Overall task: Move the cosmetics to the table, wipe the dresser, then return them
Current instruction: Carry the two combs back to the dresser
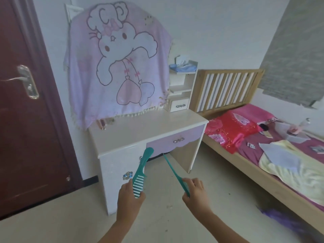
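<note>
I stand in front of a white and lilac dresser. My left hand grips a wide teal comb by its toothed end, handle pointing up toward the dresser. My right hand grips a thin teal tail comb by its teeth, its long tail slanting up and left. A few small cosmetics stand at the back left of the dresser top, under the hanging cloth. The rest of the top is bare.
A pink cartoon cloth covers the mirror. A small shelf unit with a tissue box stands at the dresser's back right. A dark red door is on the left. A bed with scattered items lies to the right.
</note>
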A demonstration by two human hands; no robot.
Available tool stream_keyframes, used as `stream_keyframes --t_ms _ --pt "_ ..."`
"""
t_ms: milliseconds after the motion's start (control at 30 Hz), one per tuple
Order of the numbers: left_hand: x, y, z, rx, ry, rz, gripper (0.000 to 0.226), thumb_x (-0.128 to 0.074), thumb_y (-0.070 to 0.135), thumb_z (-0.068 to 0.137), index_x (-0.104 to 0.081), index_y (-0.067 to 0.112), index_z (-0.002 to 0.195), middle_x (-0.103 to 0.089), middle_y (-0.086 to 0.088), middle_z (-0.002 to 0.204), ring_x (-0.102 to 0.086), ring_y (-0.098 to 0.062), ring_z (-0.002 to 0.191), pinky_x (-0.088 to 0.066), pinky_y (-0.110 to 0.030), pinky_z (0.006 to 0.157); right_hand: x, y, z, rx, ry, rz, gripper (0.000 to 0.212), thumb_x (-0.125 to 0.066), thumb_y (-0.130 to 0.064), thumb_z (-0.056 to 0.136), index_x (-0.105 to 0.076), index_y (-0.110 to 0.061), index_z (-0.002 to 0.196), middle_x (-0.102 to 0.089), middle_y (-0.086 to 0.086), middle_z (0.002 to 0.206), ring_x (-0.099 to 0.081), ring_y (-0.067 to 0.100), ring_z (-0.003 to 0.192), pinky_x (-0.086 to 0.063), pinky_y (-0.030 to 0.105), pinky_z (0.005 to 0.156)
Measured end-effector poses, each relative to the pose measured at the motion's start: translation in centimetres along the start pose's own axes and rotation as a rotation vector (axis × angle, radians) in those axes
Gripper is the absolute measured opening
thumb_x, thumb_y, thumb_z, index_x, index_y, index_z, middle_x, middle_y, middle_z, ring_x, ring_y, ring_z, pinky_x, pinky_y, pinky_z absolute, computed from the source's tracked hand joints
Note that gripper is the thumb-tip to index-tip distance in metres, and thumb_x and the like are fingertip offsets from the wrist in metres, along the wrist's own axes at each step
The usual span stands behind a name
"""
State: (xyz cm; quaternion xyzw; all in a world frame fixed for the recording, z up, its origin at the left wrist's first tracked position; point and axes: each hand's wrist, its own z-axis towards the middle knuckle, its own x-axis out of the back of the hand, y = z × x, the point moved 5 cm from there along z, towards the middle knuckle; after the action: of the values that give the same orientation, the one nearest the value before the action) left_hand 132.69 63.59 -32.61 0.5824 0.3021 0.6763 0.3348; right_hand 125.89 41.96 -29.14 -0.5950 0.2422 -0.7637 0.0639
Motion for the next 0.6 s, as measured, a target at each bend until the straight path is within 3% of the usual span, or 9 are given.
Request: stream_keyframes --t_ms 100,200,367,467,600 --pt "-2.3 1.1 4.0 -0.012 -0.016 -0.021 0.028 -0.063 0.012 0.074 -0.054 0.012 0.101 -0.056 -0.006 0.087 -0.049 -0.020 0.083 -0.041 -0.030 0.066 0.6 1.8 3.1 -0.045 0.082 0.035 0.050 -0.062 0.004 0.069 -0.061 -0.018 0.114 -0.054 0.003 0.096 -0.054 0.029 0.096 -0.035 0.017 0.058" --pt "-5.1 2.2 6.6 -0.074 -0.051 -0.033 0.022 -0.063 0.009 0.073 -0.049 0.018 0.088 -0.054 -0.005 0.084 -0.046 -0.018 0.078 -0.037 -0.027 0.062 -0.3 4.5 5.6 -0.038 0.067 0.032 0.057 -0.070 0.010 0.054 -0.063 -0.017 0.103 -0.058 0.005 0.084 -0.059 0.030 0.077 -0.039 0.021 0.056" --pt "-9.5 3.9 11.5 -0.026 -0.037 -0.020 0.023 -0.064 0.010 0.074 -0.055 0.009 0.095 -0.054 -0.008 0.086 -0.046 -0.020 0.081 -0.031 -0.028 0.065 0.3 7.9 11.3 -0.084 0.120 0.055 0.047 -0.062 0.006 0.068 -0.064 -0.013 0.111 -0.057 0.011 0.095 -0.054 0.033 0.093 -0.039 0.028 0.066" --pt "-11.4 5.1 14.9 -0.026 0.007 0.002 0.028 -0.064 0.010 0.074 -0.055 0.008 0.100 -0.054 -0.008 0.089 -0.052 -0.026 0.084 -0.039 -0.033 0.068 0.3 9.2 16.7 -0.030 0.091 0.087 0.046 -0.058 0.006 0.071 -0.063 -0.011 0.113 -0.056 0.012 0.097 -0.052 0.032 0.097 -0.038 0.028 0.071" --pt "-13.1 6.0 19.1 0.061 0.071 0.006 0.018 -0.063 0.007 0.072 -0.055 0.009 0.089 -0.052 -0.007 0.080 -0.053 -0.030 0.079 -0.042 -0.036 0.066 -0.1 10.0 23.4 0.068 0.076 0.093 0.050 -0.056 0.000 0.063 -0.057 -0.023 0.107 -0.059 0.008 0.086 -0.058 0.030 0.081 -0.039 0.026 0.056"
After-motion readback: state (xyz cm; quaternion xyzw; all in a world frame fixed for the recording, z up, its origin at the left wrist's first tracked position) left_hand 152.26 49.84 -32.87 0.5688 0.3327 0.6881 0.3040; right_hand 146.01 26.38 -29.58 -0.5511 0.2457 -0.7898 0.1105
